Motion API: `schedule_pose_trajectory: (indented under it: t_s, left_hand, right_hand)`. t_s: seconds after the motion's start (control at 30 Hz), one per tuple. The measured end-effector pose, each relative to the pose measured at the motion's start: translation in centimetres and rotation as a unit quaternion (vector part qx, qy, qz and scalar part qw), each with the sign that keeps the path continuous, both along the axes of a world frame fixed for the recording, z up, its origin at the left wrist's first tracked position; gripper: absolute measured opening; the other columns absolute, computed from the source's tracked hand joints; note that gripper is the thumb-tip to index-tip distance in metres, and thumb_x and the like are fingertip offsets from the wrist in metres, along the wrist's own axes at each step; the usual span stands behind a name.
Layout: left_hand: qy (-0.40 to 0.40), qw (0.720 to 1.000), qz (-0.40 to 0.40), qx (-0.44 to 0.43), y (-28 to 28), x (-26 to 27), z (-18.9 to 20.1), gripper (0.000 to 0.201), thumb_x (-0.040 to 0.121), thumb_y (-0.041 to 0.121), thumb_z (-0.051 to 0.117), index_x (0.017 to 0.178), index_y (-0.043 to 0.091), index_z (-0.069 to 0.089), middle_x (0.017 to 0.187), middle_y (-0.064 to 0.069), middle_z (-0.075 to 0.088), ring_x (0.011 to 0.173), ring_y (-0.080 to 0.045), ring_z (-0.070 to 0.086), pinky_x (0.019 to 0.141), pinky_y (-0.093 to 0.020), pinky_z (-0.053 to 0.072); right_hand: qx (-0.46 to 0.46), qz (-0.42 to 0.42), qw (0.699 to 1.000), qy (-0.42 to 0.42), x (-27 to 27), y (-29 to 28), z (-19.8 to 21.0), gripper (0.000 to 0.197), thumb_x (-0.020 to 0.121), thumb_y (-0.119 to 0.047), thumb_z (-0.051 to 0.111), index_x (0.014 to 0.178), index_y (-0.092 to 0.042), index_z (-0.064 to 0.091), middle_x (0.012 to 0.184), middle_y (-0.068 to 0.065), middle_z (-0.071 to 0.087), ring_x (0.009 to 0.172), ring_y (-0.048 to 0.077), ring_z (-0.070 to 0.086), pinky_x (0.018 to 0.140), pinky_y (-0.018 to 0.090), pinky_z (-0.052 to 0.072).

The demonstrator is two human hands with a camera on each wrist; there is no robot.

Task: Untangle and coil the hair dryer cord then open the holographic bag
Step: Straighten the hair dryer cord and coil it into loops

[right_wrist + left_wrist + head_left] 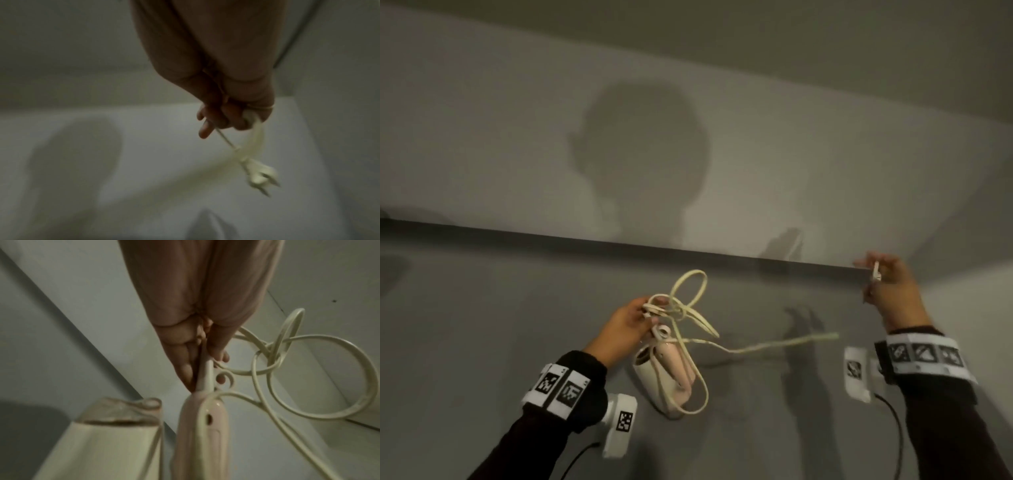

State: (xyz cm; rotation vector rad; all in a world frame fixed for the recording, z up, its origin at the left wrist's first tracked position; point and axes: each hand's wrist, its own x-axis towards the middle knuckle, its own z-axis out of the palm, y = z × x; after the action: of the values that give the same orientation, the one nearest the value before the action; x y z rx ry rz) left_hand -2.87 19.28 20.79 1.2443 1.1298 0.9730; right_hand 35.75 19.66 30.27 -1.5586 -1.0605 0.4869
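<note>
Cream cord [690, 310] limp, knotted mid-frame; left hand [628, 323] pinches it by dryer [664, 371], right hand [890, 284] grips plug end.

Hair dryer [666, 373] hangs below left hand [628, 320], plug [259, 174] below right hand [890, 284]

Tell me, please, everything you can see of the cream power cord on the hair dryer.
The cream power cord is thin, flexible and rubbery-looking. It leaves the handle of the pink and white hair dryer and is tangled in loose loops. The left hand grips it beside the handle; the right hand holds the far end, its two-pronged plug dangling.
</note>
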Motion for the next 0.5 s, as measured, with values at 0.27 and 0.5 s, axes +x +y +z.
schedule_pose_trajectory:
  t_s: [0.27, 0.5]
  left_hand:
    - [-0.084, 0.990, 0.103, -0.049, 1.2, -1.7, 1.9, 0.028, 0.091, 0.001, 0.036, 0.073, 0.010, 0.054, 0.052, 0.002, 0.065, 0.056, -0.013, 0.062, 0.054, -0.020, 0.053]
    - [-0.064, 0.988, 0.126, -0.065, 0.5, 0.5, 3.2, 0.016, 0.083, 0.002, 0.049, 0.069, 0.003, 0.054, 0.063, -0.010, 0.060, 0.065, -0.026, 0.055, 0.065, -0.035, 0.047]
  right_hand:
    - [-0.389, 0.002, 0.836, -0.387, 1.1, -4.1, -10.1, 0.034, 0.081, -0.001, 0.044, 0.097, -0.025, 0.061, 0.090, 0.015, 0.062, 0.100, 0.034, 0.056, 0.093, 0.041, 0.036]
    - [-0.377, 0.130, 0.775, -0.491, -5.6, -4.1, -11.9, 0.038, 0.085, -0.046, 0.049, 0.122, -0.035, 0.051, 0.151, 0.003, 0.027, 0.139, 0.027, 0.021, 0.111, 0.058, 0.008]
